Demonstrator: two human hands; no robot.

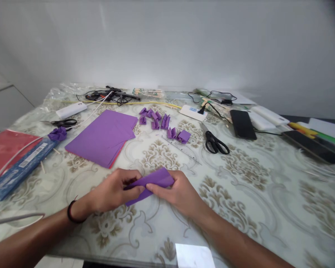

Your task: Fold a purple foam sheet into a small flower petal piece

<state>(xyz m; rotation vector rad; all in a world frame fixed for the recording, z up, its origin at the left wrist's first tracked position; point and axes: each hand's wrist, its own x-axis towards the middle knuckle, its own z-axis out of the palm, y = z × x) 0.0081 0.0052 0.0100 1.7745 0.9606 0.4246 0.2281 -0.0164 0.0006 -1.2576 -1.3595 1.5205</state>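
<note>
Between my two hands is a piece of purple paper (160, 178), folded lengthwise and held at a slant just above the table. My left hand (114, 190) pinches its left end, thumb on the near face. On the right end, my right hand (177, 190) presses with the thumb in front and the fingers hidden behind. Beyond my hands lie several small folded purple paper pieces (165, 121). A stack of purple paper sheets (100, 134) with a red edge below rests to their left. A clear ruler (181, 149) lies flat ahead of my right hand.
Black-handled scissors (216, 143) lie at right, another pair (64, 123) at left. A phone (242, 124) and a white power strip (194, 112) sit farther back. At left are a blue packet (22, 167), crumpled purple paper (57, 134) and a white cable (13, 158).
</note>
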